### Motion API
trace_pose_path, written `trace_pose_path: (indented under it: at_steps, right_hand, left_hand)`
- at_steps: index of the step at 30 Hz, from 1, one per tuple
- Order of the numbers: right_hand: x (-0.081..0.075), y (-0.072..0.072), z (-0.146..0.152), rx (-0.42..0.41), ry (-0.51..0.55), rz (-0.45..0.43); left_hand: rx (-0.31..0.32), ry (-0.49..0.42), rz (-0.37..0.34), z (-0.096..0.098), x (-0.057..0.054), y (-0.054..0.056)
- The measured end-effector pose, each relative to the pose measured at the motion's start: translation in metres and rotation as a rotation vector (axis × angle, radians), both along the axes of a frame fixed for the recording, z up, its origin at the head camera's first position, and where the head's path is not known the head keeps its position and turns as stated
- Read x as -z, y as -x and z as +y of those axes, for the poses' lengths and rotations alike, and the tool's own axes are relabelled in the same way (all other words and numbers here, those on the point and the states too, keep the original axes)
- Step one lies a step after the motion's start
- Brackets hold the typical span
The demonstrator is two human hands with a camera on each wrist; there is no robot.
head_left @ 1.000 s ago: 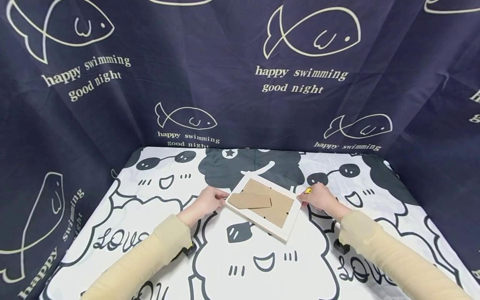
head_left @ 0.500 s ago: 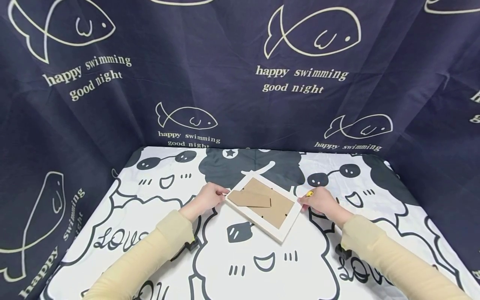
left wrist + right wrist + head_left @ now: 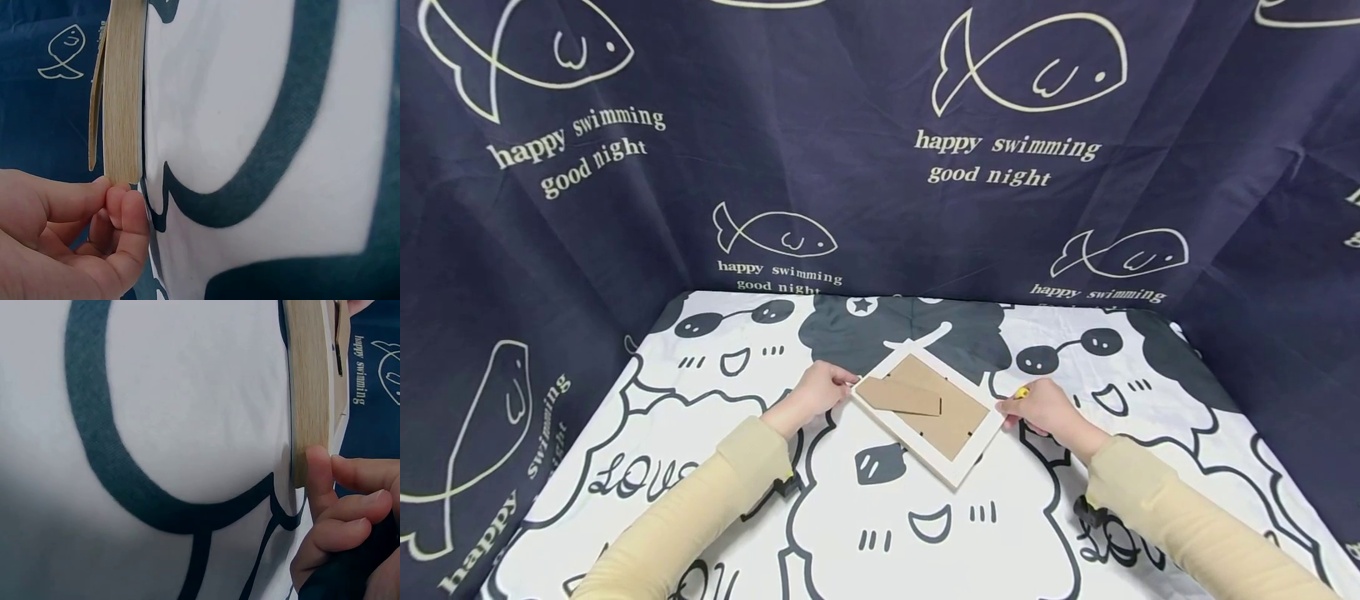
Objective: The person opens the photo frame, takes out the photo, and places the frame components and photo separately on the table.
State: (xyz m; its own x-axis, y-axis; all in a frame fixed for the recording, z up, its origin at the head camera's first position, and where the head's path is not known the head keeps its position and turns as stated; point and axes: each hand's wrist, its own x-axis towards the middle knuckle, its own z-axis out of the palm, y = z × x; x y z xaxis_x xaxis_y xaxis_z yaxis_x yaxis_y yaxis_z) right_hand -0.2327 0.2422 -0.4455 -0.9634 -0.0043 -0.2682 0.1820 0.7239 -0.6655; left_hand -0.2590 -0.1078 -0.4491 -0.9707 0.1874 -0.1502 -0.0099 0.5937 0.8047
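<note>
Picture frame (image 3: 953, 412): seen back up, on or just above the printed cloth (image 3: 985, 558); which of these cannot be told.
Frame's long axis: slanted roughly from 10 to 4 o'clock.
Left hand (image 3: 818, 390): near corner pinched; frame placed at 3 o'clock.
Right hand (image 3: 1041, 406): opposite corner pinched; frame placed at 9 o'clock.
Nearer hand: neither, both corners being touched.
</note>
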Motion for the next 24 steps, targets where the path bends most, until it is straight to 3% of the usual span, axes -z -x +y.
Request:
trace_pose_path:
  at_steps: [5,15,21,24]
  right_hand:
    - [-0.0011,-0.0011,-0.0007,0.013,-0.004,0.0]
    - [-0.0023,-0.0012,-0.0006,0.0,-0.001,0.0]
    - [-0.0022,-0.0003,0.0,-0.046,-0.046,0.017]
    - [-0.0075,0.0004,0.0001,-0.102,-0.115,0.077]
  left_hand:
    - [-0.013,-0.027,-0.004,0.0007,0.0024,0.0026]
    - [-0.051,0.013,0.039,0.0006,0.0048,0.0007]
    - [-0.056,0.01,0.052,0.0014,0.0055,-0.0027]
    - [-0.066,-0.005,0.034,0.0036,0.0076,-0.0052]
